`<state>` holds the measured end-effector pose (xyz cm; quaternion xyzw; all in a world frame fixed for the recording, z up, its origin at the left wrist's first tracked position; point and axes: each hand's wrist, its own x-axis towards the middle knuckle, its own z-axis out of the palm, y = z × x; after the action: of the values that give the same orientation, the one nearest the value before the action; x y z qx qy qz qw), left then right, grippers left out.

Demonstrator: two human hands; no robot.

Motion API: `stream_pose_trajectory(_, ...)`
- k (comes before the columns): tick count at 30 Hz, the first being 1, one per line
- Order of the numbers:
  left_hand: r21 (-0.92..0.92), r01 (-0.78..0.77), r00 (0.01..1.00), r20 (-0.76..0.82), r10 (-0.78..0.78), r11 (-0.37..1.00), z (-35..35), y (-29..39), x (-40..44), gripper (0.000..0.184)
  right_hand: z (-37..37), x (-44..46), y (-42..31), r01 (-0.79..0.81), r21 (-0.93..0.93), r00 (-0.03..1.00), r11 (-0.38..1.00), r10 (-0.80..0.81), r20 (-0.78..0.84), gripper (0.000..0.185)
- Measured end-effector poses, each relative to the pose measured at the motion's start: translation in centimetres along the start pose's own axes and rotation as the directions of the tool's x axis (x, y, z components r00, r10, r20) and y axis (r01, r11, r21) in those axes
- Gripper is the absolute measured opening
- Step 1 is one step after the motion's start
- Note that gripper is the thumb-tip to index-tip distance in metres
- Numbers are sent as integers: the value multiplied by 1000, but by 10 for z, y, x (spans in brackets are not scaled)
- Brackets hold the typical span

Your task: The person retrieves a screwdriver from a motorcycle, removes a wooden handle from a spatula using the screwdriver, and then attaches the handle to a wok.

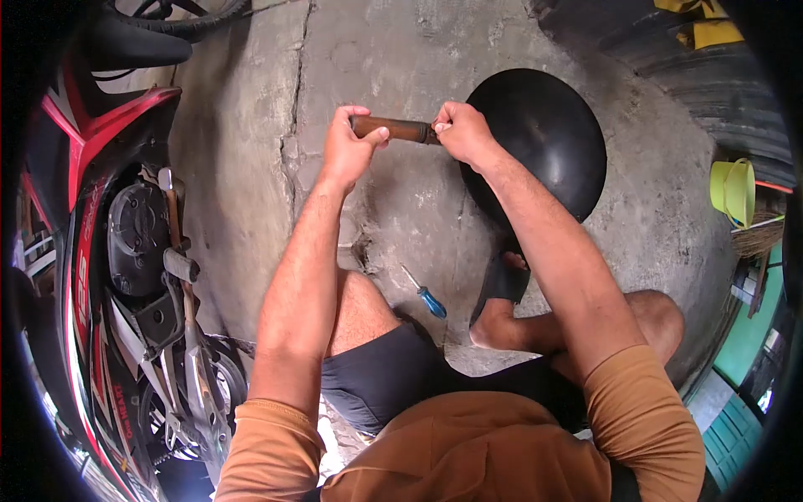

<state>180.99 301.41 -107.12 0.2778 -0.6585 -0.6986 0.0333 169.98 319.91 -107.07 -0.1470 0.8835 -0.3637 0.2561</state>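
Observation:
Both hands hold a brown, worn-looking cylinder (401,129) level above the concrete floor. It has dark rings near its right end; its exact kind is unclear. My left hand (350,151) wraps round the left end, with the thumb along the near side. At the other end, my right hand (462,130) pinches the narrower dark tip between thumb and fingers, which partly cover it. A large black, round, smooth thing (548,142) lies behind and beside my right wrist. Closer to my legs, a screwdriver (431,302) with a blue handle rests on the floor.
A red and black motorcycle (138,243) stands along the left, with a wheel (180,18) at the top left. At the right are a yellow-green container (732,192), a straw broom (759,238) and dark corrugated sheeting (669,84). Cracks run through the concrete floor (368,50).

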Motion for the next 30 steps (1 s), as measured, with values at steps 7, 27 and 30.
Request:
stream_pose_trajectory(7,133,109,986,110,-124,985,-13,10,-9,43,-7,-4,5,-24,107,994,994,12,106,7)
stream_pose_trajectory(27,564,434,673,316,-669,703,50,15,-74,37,-27,-85,30,-140,190,926,972,60,372,8)
stream_pose_trajectory(30,582,424,668,316,-674,693,51,19,-71,38,-32,-86,26,-180,182,926,967,104,363,9)
